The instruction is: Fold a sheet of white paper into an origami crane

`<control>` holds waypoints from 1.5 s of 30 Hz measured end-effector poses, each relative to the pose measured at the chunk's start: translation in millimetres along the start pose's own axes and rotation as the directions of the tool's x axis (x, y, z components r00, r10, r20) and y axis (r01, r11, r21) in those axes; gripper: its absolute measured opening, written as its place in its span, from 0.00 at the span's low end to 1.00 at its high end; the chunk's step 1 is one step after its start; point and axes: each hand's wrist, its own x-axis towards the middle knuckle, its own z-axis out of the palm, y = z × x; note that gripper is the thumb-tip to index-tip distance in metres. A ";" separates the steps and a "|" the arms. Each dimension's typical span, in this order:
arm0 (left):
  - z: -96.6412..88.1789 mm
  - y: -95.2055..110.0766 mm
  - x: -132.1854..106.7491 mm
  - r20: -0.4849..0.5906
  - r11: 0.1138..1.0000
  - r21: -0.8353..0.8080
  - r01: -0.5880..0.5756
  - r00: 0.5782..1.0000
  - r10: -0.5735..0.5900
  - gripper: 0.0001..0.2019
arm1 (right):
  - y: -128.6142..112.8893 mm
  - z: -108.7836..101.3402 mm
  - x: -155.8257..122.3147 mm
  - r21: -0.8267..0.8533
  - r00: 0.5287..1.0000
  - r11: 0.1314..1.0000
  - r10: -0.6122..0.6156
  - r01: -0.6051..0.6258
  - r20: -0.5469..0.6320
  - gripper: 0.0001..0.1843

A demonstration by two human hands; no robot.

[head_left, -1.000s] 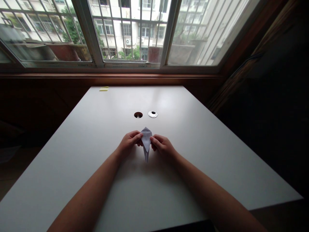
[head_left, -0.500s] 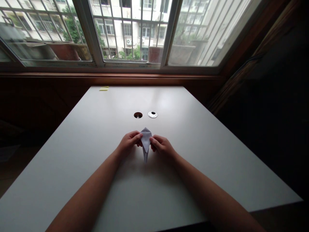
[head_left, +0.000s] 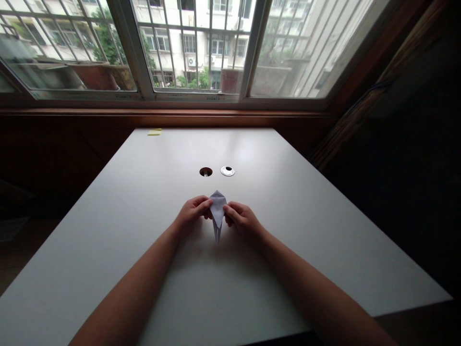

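Observation:
A piece of folded white paper [head_left: 218,210], kite-shaped with two narrow points toward me, is held over the middle of the table. My left hand [head_left: 195,209] pinches its left edge, thumb on top and fingers curled beneath. On the opposite edge, my right hand [head_left: 241,216] grips the paper the same way. The fingertips under the paper are partly hidden. Whether the paper touches the table cannot be made out.
The white table [head_left: 108,230] has a round cable hole [head_left: 206,172] beyond my hands, with a loose ring-shaped cover [head_left: 227,171] beside it. Yellow strips [head_left: 154,131] lie at the far left edge. A barred window [head_left: 194,48] rises behind the table.

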 end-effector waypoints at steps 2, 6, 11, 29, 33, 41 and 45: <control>0.2 0.7 -0.5 -0.003 1.000 0.002 0.001 1.000 -0.001 0.17 | -0.3 0.0 -0.6 -0.006 1.000 1.000 -0.001 0.001 -0.002 0.22; 0.8 2.1 -1.0 -0.008 1.000 0.006 0.005 1.000 -0.005 0.18 | -0.8 0.2 -0.9 -0.005 1.000 1.000 0.005 -0.005 -0.003 0.23; 1.0 0.8 -0.4 -0.004 1.000 0.003 0.012 1.000 -0.012 0.18 | -1.2 0.4 0.3 -0.006 1.000 1.000 0.012 -0.012 -0.002 0.24; 1.3 1.2 -0.4 -0.005 1.000 0.012 0.007 1.000 -0.007 0.18 | -1.0 0.4 0.1 -0.014 1.000 1.000 0.007 -0.007 -0.004 0.23; 1.9 1.2 -0.4 -0.013 1.000 0.017 0.002 1.000 -0.002 0.18 | -0.6 0.2 0.1 -0.007 1.000 1.000 0.005 -0.005 0.000 0.23; 0.9 0.2 -0.2 -0.009 1.000 0.020 -0.003 1.000 0.003 0.17 | 2.3 -0.9 0.1 -0.009 1.000 1.000 0.003 -0.003 0.002 0.23; 1.3 0.9 0.0 -0.007 1.000 0.015 -0.003 1.000 0.003 0.18 | 0.9 -0.1 -0.1 -0.009 1.000 1.000 0.009 -0.009 -0.001 0.24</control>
